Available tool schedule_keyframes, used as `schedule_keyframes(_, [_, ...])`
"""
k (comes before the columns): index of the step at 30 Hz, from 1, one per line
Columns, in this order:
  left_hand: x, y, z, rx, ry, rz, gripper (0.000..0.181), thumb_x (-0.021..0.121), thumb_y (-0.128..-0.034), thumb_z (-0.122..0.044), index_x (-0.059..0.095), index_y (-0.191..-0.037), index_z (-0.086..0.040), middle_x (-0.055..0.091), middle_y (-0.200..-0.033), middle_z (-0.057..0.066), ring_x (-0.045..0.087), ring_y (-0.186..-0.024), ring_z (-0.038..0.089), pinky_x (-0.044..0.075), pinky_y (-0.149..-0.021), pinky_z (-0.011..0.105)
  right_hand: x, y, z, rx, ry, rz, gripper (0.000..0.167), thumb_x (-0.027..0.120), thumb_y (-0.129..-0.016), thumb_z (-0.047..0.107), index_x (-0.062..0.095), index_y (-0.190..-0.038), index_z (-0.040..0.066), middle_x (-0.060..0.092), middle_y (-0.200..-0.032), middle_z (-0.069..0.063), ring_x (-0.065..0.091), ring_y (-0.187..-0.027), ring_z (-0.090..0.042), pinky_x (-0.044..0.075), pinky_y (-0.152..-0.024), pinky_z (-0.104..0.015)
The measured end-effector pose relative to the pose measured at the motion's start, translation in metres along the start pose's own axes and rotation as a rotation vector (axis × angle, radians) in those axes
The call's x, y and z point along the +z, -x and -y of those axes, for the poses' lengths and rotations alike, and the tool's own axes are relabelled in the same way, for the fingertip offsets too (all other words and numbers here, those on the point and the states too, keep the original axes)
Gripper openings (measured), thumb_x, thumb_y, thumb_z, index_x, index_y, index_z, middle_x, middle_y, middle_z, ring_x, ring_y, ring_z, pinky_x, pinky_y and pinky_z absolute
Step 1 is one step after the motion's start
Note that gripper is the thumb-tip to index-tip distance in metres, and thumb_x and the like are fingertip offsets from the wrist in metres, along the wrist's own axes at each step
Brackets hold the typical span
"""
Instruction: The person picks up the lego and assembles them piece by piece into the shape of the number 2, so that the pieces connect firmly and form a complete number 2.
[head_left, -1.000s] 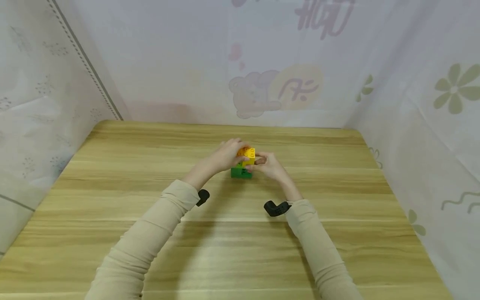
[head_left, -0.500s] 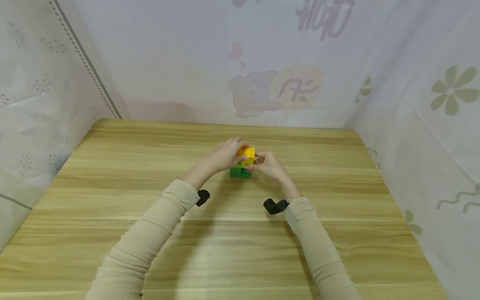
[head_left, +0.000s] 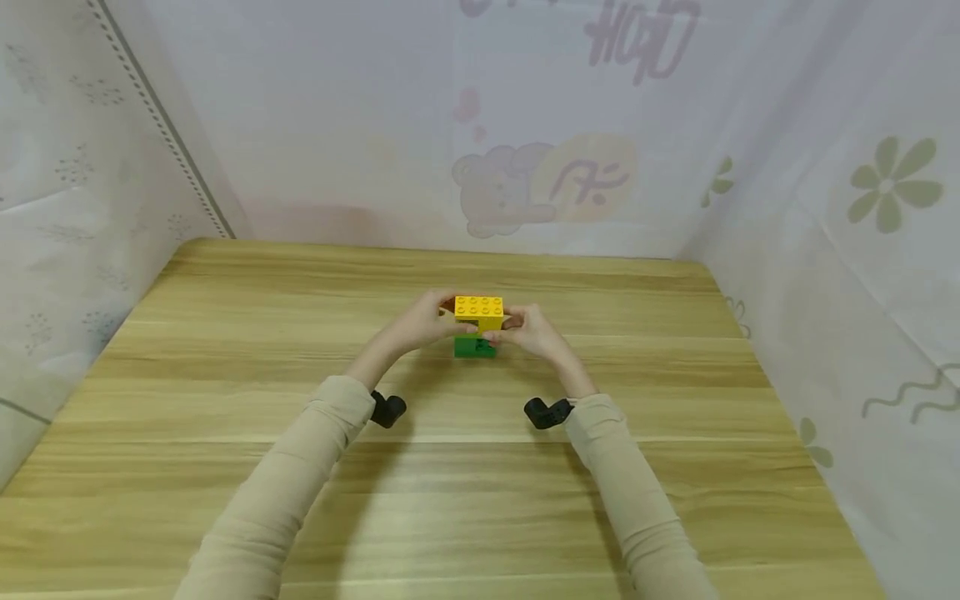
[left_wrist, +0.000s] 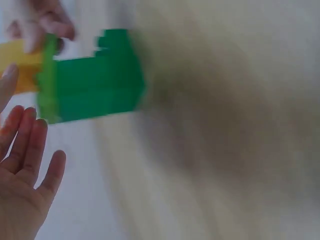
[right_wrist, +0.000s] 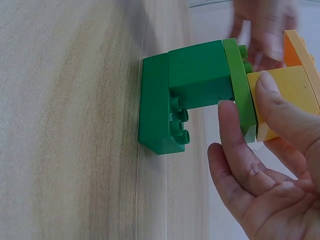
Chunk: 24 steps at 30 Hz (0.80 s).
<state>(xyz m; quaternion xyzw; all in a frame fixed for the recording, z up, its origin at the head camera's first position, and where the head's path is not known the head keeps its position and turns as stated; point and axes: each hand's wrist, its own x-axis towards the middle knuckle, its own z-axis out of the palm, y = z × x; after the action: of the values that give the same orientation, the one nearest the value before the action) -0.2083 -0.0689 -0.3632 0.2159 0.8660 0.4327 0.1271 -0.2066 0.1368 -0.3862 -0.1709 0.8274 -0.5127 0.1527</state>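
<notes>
A stack of toy building bricks stands upright on the table. At its base is a dark green brick (head_left: 472, 348), with a second dark green brick (right_wrist: 200, 67) on one end of it. Above come a light green plate (right_wrist: 240, 87), a yellow brick (right_wrist: 292, 87) and a longer yellow piece (head_left: 480, 307) with its studs facing up. My right hand (head_left: 536, 330) pinches the yellow brick from the right, thumb on its near side. My left hand (head_left: 417, 325) lies around the left end, thumb in front, its fingers (left_wrist: 35, 150) fairly straight and spread. Whether it touches the stack is unclear.
The wood-grain table (head_left: 465, 500) extends around the stack. Behind it hangs a printed cloth (head_left: 337, 125), and patterned cloths rise at both sides. A black wrist camera (head_left: 388, 410) sits on the left wrist, another (head_left: 546, 413) on the right.
My left hand has slid left and down off the top of the yellow piece, uncovering its studs. My right hand keeps its pinch. The view has shifted slightly.
</notes>
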Motion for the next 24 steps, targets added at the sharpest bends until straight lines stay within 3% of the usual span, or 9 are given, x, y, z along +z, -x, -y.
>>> schedule_keyframes(5, [0.009,0.005,0.026,-0.038,0.055,-0.001,0.045,0.068,-0.0817,-0.015,0.052,-0.120,0.001,0.056,-0.119,0.017,0.050,-0.111,0.031,0.040,-0.099,0.044,0.001,-0.003,0.002,0.019,0.033,-0.005,0.041,0.067,-0.082,0.011,0.057,-0.120,0.000,0.067,-0.102,-0.022,0.066,-0.087,-0.029,0.049,-0.087,-0.040])
schedule_keyframes(9, [0.013,0.007,0.037,0.001,0.054,-0.039,0.041,0.066,-0.0830,-0.012,0.053,-0.118,0.004,0.058,-0.115,0.019,0.053,-0.108,0.031,0.042,-0.097,0.042,0.001,-0.006,0.003,0.019,0.040,0.002,0.041,0.067,-0.083,0.011,0.057,-0.120,0.000,0.066,-0.103,-0.022,0.066,-0.088,-0.027,0.049,-0.087,-0.038])
schedule_keyframes(16, [0.015,0.007,0.036,0.051,0.011,-0.055,0.038,0.066,-0.0830,-0.012,0.055,-0.116,0.003,0.061,-0.113,0.018,0.056,-0.103,0.030,0.045,-0.094,0.041,-0.002,-0.005,0.005,0.046,0.026,0.005,0.040,0.067,-0.082,0.011,0.057,-0.119,0.000,0.066,-0.105,-0.022,0.066,-0.091,-0.028,0.049,-0.087,-0.038])
schedule_keyframes(24, [0.019,0.007,0.035,0.038,-0.003,-0.028,0.038,0.066,-0.0822,-0.009,0.054,-0.116,0.003,0.060,-0.112,0.018,0.057,-0.102,0.029,0.046,-0.094,0.039,-0.001,-0.002,-0.002,0.044,0.029,-0.002,0.038,0.068,-0.082,0.014,0.059,-0.117,0.001,0.067,-0.103,-0.019,0.065,-0.087,-0.023,0.048,-0.089,-0.040])
